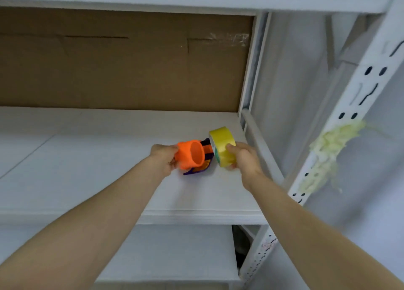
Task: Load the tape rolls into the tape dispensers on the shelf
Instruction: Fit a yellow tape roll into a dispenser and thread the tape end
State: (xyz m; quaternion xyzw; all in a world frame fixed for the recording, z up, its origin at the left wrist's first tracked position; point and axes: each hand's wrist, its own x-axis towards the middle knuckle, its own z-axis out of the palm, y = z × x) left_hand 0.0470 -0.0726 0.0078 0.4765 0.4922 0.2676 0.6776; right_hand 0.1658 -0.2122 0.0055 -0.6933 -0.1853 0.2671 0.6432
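An orange and purple tape dispenser [192, 156] is over the right part of the white shelf [87, 158]; its orange drum faces the camera, the purple frame behind and below it. My left hand [164, 158] grips it from the left. A yellow tape roll [222, 146] stands on edge just right of the dispenser, close to or touching its purple frame. My right hand [242, 158] holds the roll from the right, thumb on its band.
A brown cardboard sheet [122, 60] lines the shelf's back. A white slotted upright post [341, 125] stands at the right with a clump of pale yellow shredded material [328, 149] stuck on it. Another shelf board [175, 257] lies below.
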